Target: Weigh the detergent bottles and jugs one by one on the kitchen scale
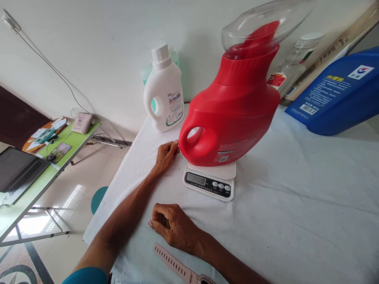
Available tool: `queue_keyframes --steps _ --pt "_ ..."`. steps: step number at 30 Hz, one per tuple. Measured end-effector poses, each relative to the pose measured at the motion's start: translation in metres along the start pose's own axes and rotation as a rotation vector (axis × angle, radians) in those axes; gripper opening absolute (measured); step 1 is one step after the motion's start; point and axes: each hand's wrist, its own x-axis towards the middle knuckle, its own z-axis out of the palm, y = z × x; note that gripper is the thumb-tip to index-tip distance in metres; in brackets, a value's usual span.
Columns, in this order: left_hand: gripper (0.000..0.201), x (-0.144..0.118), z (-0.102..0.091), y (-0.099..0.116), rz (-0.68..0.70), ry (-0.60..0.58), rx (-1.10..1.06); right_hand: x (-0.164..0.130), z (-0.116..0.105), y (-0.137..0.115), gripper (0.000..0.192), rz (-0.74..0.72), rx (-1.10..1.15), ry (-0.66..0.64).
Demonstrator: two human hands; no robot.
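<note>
Head view, looking down over a table [296,205] covered with a white cloth. A red detergent jug [233,114] stands on a small white kitchen scale [211,179], near the middle of the table. The jug leans in the picture, its handle hole facing the person; a clear cap [266,21] sits over its red spout. The scale's display is too small to read; a row of round buttons sits beside it.

Left hand [166,155]: resting on the cloth just beside the jug's handle end, fingers loosely curled, thumb tip at or very near the red plastic; contact cannot be confirmed. It holds nothing.

Right hand [171,225]: lying on the cloth nearer the person, well in front of the scale, fingers curled under in a loose fist. It holds nothing that can be seen.

A pink watch strap [173,264] lies flat on the cloth just beside the right wrist.

Behind the jug, by the wall: a white detergent bottle [164,94] with a white screw cap, upright. To the right, a clear bottle [296,59] with a white lid, and a blue jug [337,94], label up.

Far left, apart from the table: a green folding table [44,173] carrying a laptop [17,169], a mouse and small items.
</note>
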Motion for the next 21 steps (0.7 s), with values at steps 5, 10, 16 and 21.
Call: queue_keyframes --steps 5,10,16,21 --pt "0.067 0.0004 -0.0004 -0.0026 0.005 -0.003 0.004 0.0005 -0.0012 -0.002 0.017 0.003 -0.017 0.005" --pt "0.066 0.0012 -0.0005 -0.0057 0.013 -0.009 -0.003 0.0006 -0.0005 -0.0016 0.017 0.004 -0.021 0.001" --pt "0.066 0.0009 0.0 -0.0045 0.002 -0.003 -0.005 0.0006 -0.0003 -0.0019 0.016 0.008 -0.011 0.002" --pt "0.065 0.0002 0.0005 -0.0019 -0.019 0.002 -0.015 0.0007 -0.0007 -0.0024 0.017 0.017 -0.006 0.0"
